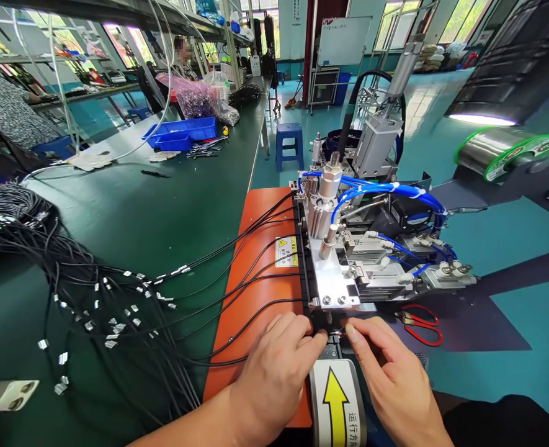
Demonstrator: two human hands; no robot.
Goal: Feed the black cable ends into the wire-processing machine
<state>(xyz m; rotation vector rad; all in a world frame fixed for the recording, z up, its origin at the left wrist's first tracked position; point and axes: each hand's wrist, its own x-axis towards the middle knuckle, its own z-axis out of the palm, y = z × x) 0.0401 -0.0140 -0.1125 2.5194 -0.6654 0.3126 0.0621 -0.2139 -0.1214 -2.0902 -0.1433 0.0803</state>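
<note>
My left hand (281, 366) lies over the front end of the orange cover, its fingers closed on a black cable (225, 362) that runs in from the left. Right of it, my right hand (390, 369) pinches thumb against forefinger at the thin wire ends (341, 334), which show small bits of red and white. Both sets of fingertips are at the near end of the machine (332, 273), just below its metal plate and behind the guard with a yellow arrow (335, 403). The fingers partly hide the cable end.
Several black cables cross the orange cover (260, 292) from a bundle with metal-tipped ends (74, 267) on the green bench. Red-handled scissors (420, 324) lie right of the machine. A solder spool (502, 152) and a lamp (502, 68) are at upper right. Blue trays (181, 133) stand farther back.
</note>
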